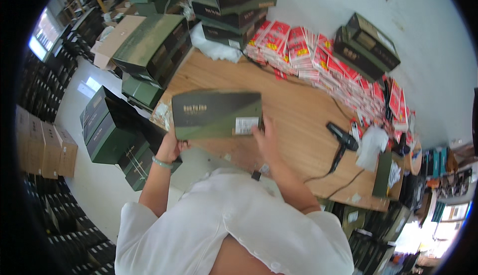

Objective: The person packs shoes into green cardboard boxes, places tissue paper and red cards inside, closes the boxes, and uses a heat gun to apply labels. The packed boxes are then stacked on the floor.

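A dark green cardboard box (209, 110) with a white label (246, 125) is between my hands, at the near left edge of the wooden table. At its lower left corner my left hand (170, 148) is closed on it; a pale bracelet circles that wrist. My right hand (267, 134) grips the right end, its thumb on the front face beside the label. Both hands' fingers are partly hidden behind the box.
The wooden table (298, 110) carries a black hair dryer (342, 136) with a cord, and piles of red-and-white printed packets (318, 56) along the wall. Green boxes (149, 46) are stacked at the far left, more (366, 46) at the back right. Brown cartons (42, 145) stand left.
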A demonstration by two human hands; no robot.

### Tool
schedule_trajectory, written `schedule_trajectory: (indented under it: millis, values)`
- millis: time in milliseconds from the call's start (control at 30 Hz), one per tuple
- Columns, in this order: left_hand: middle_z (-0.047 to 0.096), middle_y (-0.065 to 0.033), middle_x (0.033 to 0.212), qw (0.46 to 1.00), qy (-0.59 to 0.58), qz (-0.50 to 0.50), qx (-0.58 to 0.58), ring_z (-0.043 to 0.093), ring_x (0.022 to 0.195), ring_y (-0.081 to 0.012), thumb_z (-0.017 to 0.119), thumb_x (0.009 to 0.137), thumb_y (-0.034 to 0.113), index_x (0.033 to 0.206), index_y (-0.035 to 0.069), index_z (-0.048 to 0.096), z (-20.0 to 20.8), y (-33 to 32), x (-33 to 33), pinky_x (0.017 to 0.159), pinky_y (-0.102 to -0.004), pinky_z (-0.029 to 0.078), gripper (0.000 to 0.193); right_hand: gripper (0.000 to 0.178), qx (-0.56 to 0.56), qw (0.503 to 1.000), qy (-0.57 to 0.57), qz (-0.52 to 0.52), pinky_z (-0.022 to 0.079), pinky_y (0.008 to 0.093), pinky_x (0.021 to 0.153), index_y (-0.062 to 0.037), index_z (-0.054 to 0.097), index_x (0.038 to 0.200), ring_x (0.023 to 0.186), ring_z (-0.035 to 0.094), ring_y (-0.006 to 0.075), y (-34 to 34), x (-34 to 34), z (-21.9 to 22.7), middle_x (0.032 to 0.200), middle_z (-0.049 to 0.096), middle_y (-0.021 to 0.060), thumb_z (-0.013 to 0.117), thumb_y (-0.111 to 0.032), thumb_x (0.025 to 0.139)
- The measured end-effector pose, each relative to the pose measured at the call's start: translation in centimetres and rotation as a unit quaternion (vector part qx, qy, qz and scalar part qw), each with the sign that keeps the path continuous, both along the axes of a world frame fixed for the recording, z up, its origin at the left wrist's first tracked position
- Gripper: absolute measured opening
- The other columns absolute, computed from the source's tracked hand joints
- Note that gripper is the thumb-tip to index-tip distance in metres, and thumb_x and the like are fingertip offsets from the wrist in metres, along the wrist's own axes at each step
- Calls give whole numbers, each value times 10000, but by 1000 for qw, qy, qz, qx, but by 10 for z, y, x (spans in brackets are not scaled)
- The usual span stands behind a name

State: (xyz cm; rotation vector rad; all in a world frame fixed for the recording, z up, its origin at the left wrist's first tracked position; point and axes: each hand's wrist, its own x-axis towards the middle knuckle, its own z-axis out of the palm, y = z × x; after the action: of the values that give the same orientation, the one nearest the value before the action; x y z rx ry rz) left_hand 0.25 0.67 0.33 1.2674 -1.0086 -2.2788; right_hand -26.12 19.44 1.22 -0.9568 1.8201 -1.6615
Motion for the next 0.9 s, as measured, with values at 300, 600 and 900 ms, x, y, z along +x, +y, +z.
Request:
schedule_trajectory:
  millis: [300,600,900]
  values:
    - [652,-83,1083,995,-86,2,-46,671,862,-230,447,967,377,1231,77,537,-22,78,23,673,-385,586,410,780,129,811,-559,114,384,390,996,-97,359,1434,1230,458,240,30,-29,-8,1328,491,118,342,-676,912]
    - [637,-94,1137,995,-94,41,-14,659,939,-235,480,951,286,1293,67,512,-108,75,-4,715,-426,577,407,731,194,778,-583,127,387,404,1026,-36,421,1366,1250,458,273,1,-49,12,1365,474,152,577,-545,866]
    - [519,-84,1323,982,-70,-71,-161,503,1199,-199,360,992,492,1427,148,371,-160,5,-20,951,-367,443,554,735,292,830,-469,76,325,467,1057,-35,380,1385,1298,390,286,-60,-92,-63,1391,431,168,552,-540,880]
